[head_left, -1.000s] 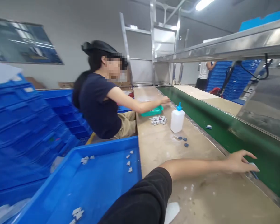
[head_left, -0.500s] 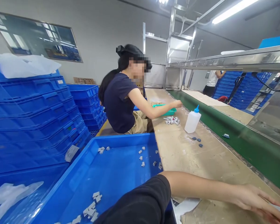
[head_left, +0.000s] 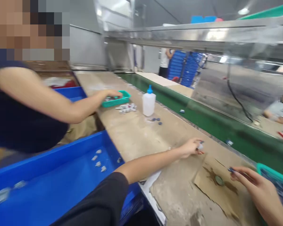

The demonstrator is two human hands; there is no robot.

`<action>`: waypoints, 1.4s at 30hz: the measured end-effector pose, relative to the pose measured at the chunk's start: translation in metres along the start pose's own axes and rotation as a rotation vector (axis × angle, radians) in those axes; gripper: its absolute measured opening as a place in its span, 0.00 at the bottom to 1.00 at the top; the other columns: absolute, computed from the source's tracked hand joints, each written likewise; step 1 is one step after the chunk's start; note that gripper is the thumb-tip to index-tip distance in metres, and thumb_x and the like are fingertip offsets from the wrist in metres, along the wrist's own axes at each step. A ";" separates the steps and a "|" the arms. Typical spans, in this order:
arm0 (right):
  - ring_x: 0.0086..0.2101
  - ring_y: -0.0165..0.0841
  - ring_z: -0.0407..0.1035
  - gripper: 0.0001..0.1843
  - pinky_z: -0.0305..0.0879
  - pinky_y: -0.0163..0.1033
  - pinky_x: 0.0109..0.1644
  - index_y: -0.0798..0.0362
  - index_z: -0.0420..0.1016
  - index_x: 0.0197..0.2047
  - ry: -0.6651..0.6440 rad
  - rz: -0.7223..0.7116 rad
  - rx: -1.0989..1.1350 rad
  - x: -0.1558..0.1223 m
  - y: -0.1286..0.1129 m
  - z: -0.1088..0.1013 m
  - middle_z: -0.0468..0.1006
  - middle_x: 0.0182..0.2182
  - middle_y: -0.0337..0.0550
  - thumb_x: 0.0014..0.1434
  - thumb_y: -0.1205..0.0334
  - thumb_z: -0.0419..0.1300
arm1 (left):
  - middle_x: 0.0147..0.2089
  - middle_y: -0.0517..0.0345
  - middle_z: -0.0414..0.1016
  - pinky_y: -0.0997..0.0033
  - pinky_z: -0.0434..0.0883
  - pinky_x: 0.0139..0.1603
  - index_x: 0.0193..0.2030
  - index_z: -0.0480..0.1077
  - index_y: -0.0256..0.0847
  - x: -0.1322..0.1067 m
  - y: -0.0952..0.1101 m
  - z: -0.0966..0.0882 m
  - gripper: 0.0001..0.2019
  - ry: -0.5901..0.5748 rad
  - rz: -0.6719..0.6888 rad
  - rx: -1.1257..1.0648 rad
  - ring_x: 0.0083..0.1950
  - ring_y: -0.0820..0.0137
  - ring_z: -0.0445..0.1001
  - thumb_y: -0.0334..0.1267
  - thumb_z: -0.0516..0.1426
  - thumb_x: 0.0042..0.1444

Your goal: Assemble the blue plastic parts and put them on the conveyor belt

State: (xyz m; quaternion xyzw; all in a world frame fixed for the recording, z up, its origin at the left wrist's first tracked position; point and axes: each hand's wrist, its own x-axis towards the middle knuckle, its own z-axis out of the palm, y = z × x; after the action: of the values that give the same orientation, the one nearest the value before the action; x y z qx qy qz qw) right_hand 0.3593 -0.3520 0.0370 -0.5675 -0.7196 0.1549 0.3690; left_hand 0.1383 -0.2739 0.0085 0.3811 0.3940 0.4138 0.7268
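My left hand reaches out over the tan cardboard work surface, its fingers closed on a small whitish-grey plastic piece. Blur hides the finer shape of that piece. Between the thumb and finger of my right hand is a small dark blue plastic piece. Beneath and between the two hands lies a square of brown cardboard with a dark wet stain and a round greenish disc in it. A green basket of dark pieces is beside my right hand, partly covered by it.
A white squeeze bottle with a blue tip stands near several dark pieces. At left a co-worker's hand is over a green tray. A blue bin holds scattered pieces. The green conveyor belt runs alongside, below a metal shelf.
The view has swung right and down. My right hand and the stained cardboard have come into sight. My left hand now shows a whitish-grey piece. The co-worker's hand has moved to the green tray.
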 end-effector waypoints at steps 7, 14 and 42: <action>0.34 0.37 0.71 0.08 0.68 0.41 0.38 0.52 0.71 0.31 -0.057 -0.071 -0.125 -0.002 -0.002 0.002 0.76 0.32 0.45 0.50 0.61 0.53 | 0.29 0.64 0.66 0.84 0.64 0.34 0.49 0.64 0.33 0.001 0.002 0.004 0.18 -0.024 0.018 0.032 0.26 0.85 0.67 0.21 0.52 0.50; 0.26 0.34 0.65 0.05 0.60 0.36 0.29 0.50 0.58 0.27 -0.251 -0.208 -0.371 -0.007 -0.003 0.023 0.69 0.24 0.42 0.48 0.70 0.46 | 0.29 0.61 0.68 0.75 0.67 0.40 0.44 0.67 0.34 -0.006 -0.002 0.007 0.11 -0.153 0.048 0.262 0.28 0.80 0.68 0.29 0.54 0.53; 0.37 0.37 0.72 0.15 0.68 0.42 0.41 0.49 0.57 0.29 0.079 0.113 0.378 -0.001 -0.017 0.011 0.76 0.32 0.42 0.46 0.58 0.62 | 0.43 0.55 0.71 0.76 0.68 0.45 0.43 0.69 0.36 -0.023 -0.012 0.012 0.15 -0.221 0.587 0.804 0.43 0.74 0.70 0.33 0.58 0.45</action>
State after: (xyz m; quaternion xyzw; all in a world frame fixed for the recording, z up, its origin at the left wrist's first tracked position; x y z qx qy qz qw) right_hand 0.3395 -0.3557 0.0404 -0.5334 -0.6296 0.2852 0.4876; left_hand 0.1446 -0.3018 0.0085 0.7669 0.3190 0.3735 0.4131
